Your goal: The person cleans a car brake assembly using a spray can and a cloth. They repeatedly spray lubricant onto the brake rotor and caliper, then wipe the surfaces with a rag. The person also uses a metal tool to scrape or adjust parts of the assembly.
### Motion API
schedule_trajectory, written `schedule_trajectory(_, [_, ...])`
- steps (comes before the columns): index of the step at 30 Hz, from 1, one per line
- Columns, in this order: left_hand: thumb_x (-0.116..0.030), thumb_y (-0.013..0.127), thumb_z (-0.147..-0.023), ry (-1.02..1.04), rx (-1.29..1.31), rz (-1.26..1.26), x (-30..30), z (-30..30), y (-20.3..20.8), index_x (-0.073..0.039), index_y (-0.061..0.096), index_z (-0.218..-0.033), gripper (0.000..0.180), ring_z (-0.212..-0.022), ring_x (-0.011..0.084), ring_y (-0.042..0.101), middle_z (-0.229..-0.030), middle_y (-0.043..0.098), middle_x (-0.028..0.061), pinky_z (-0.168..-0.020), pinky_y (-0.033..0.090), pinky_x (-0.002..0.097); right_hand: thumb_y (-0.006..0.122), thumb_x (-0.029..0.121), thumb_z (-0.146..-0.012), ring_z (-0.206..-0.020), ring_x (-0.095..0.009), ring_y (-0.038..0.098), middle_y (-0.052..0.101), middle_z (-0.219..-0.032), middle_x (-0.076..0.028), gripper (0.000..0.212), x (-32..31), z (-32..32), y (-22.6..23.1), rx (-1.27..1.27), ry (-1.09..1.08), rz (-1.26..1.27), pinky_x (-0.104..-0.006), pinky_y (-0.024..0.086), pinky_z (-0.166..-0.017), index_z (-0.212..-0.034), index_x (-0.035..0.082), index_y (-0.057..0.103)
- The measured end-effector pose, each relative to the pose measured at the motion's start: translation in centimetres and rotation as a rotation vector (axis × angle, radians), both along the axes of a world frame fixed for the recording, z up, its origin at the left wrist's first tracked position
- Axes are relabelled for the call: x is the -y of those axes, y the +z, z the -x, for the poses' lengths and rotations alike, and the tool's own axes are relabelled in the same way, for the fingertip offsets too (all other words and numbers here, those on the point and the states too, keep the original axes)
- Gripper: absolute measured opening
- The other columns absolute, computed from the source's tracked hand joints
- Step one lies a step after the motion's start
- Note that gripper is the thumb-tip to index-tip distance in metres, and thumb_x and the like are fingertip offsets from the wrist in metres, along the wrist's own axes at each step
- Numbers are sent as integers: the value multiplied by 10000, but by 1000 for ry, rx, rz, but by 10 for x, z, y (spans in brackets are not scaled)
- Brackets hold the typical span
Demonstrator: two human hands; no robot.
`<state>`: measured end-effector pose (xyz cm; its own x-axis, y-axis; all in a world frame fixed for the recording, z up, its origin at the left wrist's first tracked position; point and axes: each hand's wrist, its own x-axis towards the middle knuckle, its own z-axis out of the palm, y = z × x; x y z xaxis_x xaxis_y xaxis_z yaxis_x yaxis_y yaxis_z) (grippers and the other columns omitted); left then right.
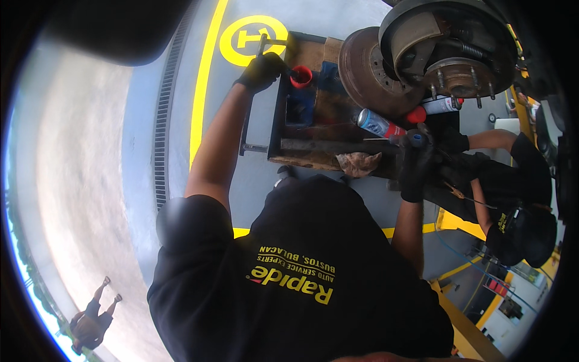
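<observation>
My left hand (260,73), in a black glove, is closed at the left end of a tool cart (310,145), beside its metal handle. A dark shape reaches from its fingers to a red cup (301,77); what the fingers hold cannot be made out. My right hand (415,172), also gloved in black, is closed around a dark-handled tool (395,140) with a thin metal shaft pointing left. Just left of that hand, a crumpled brown rag (358,163) lies on the cart's near edge. A blue-and-red spray can (379,124) lies beyond the tool.
A rusty brake drum (368,66) stands on the cart, beside a wheel hub with studs (455,75). Another spray can (440,105) lies behind. At right, a co-worker (512,163) in black reaches in with gloved hands close to mine. A person (93,320) is far off at left.
</observation>
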<state>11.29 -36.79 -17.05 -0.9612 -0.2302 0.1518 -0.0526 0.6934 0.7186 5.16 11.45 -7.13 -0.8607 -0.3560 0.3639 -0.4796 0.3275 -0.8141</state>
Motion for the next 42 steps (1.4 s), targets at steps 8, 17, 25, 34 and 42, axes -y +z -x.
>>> schedule_trajectory(8, [-106, 719, -1040, 288, -85, -630, -60, -87, 15, -22, 723, -1049, 84, -793, 120, 687, -906, 755, 49, -721, 557, 274, 780, 68, -1007, -1249, -197, 638, 663, -1333, -123, 540, 102, 25, 4, 297, 237, 368, -366, 535, -1094, -1464, 15, 497])
schedule_trajectory(17, [-88, 700, -1059, 275, -43, -763, -114, -132, 30, -10, 696, -1075, 79, -844, 75, 666, -924, 733, 18, -755, 561, 268, 662, 152, -1060, -1183, -345, 694, 673, -1283, -231, 441, 69, 24, 159, -637, 111, 335, -442, 572, -1047, -1441, -29, 533])
schedule_trajectory(25, [-64, 702, -1047, 232, -120, -737, -125, -122, 11, -21, 692, -1081, 55, -861, 82, 652, -962, 710, 10, -768, 555, 277, 645, 194, -1043, -923, -367, 735, 729, -1071, -225, 332, 83, 106, 364, -517, 1055, 608, -432, 594, -730, -1296, -22, 648])
schedule_trajectory(34, [-54, 655, -1065, 303, -144, -695, -159, -135, 24, -23, 695, -1095, 58, -807, 51, 618, -936, 719, 13, -698, 517, 255, 586, 99, -1010, -595, -140, 548, 594, -785, -57, 222, 190, 99, 311, -401, 853, 808, -275, 459, -519, -1218, 20, 596])
schedule_trajectory(42, [-68, 676, -1031, 352, -134, -692, -154, -144, 22, -8, 705, -1074, 80, -903, 98, 680, -960, 740, 27, -834, 556, 290, 599, 138, -1048, -605, -76, 509, 561, -776, 24, 133, 209, 110, 307, -410, 500, 580, -238, 408, -548, -1158, 66, 612])
